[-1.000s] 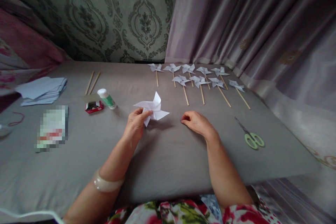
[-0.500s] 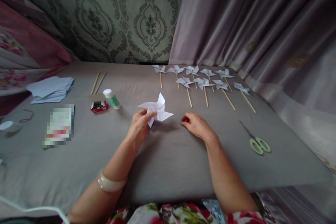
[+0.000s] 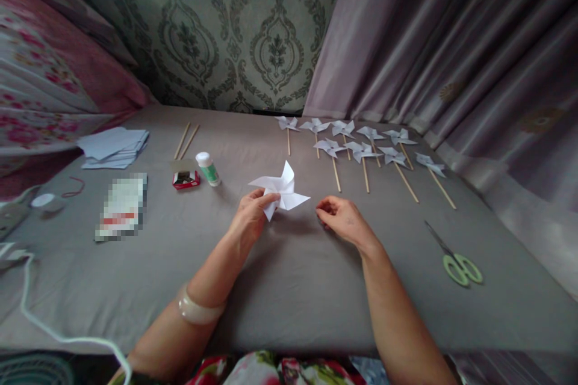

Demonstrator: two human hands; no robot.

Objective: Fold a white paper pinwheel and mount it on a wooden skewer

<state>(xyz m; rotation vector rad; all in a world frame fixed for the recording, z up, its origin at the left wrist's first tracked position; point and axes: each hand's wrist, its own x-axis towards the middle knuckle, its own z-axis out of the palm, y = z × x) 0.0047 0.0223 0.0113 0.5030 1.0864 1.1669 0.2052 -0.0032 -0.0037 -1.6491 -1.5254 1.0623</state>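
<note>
My left hand (image 3: 251,221) pinches a white folded paper pinwheel (image 3: 282,187) just above the grey table (image 3: 289,277), in the middle of the view. My right hand (image 3: 342,221) rests on the table a little to the right of it, fingers curled loosely inward and holding nothing that I can see. Several finished paper pinwheels on wooden sticks (image 3: 361,153) lie in two rows at the back right.
Green-handled scissors (image 3: 457,262) lie at the right. A glue bottle (image 3: 208,168), a small red box (image 3: 185,178), two bare sticks (image 3: 186,140), a stack of white paper (image 3: 114,146) and a blurred packet (image 3: 121,207) sit at the left. A white cord (image 3: 40,319) trails at the near left edge.
The camera has turned left, so everything has shifted right in the picture. My left hand still holds the pinwheel. My right hand's fingers have curled in slightly.
</note>
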